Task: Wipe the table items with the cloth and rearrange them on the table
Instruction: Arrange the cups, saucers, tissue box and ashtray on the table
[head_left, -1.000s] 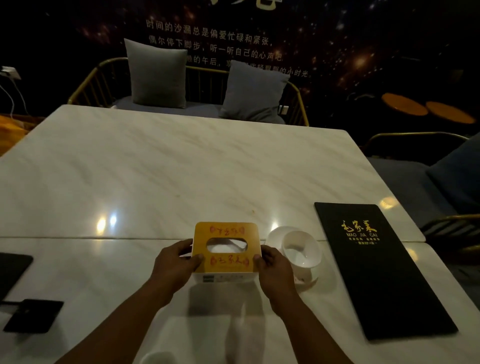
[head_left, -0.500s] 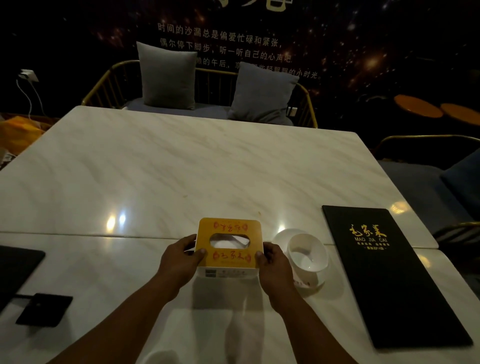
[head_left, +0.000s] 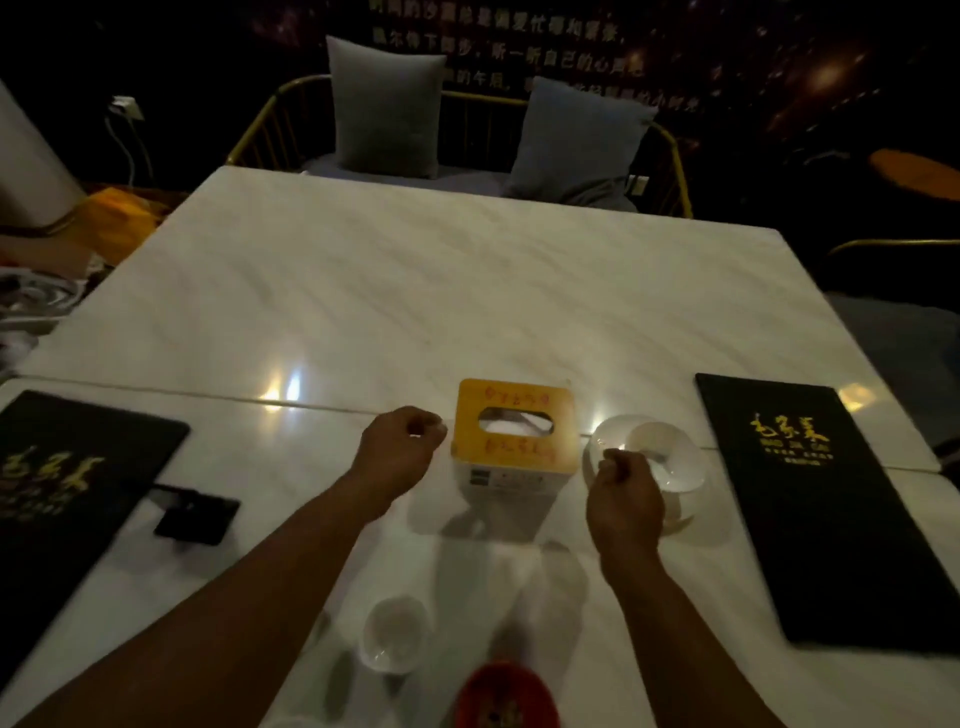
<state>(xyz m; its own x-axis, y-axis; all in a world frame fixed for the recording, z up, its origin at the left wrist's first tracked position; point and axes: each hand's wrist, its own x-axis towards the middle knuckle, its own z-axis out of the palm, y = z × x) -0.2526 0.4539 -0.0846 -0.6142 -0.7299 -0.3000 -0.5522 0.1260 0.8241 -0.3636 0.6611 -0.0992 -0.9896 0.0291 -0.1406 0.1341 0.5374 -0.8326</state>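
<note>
The white marble table (head_left: 415, 291) fills most of the view, with a seam running across it just beyond both hands. Behind its far edge is a gold-framed bench (head_left: 258, 127) with two grey cushions (head_left: 384, 109) propped on it.

A black menu with gold lettering (head_left: 831, 519) lies flat well to the outside of the right hand (head_left: 623, 493). A second black menu (head_left: 62, 493) lies well to the outside of the left hand (head_left: 400, 447).

The tissue box (head_left: 514, 426) stands between the two hands, closer to the left one, and neither hand touches it. It has a yellow top and white sides, and white tissue shows in its oval slot.

Both hands hover above the table with fingers curled into loose fists, and nothing shows inside either one.

A white bowl (head_left: 670, 457) sits on a white saucer (head_left: 602, 431) just beyond the right hand, whose knuckles overlap the saucer's near-left rim. Blur hides whether they touch. Nothing can be made out inside the bowl.

A small white cup (head_left: 395, 636) stands between the forearms, nearer the body than both hands, and its inside looks bare white.

A flat black card-like object (head_left: 197, 517) lies left of the left forearm. A blurred red object (head_left: 506, 696) sits at the near edge.
</note>
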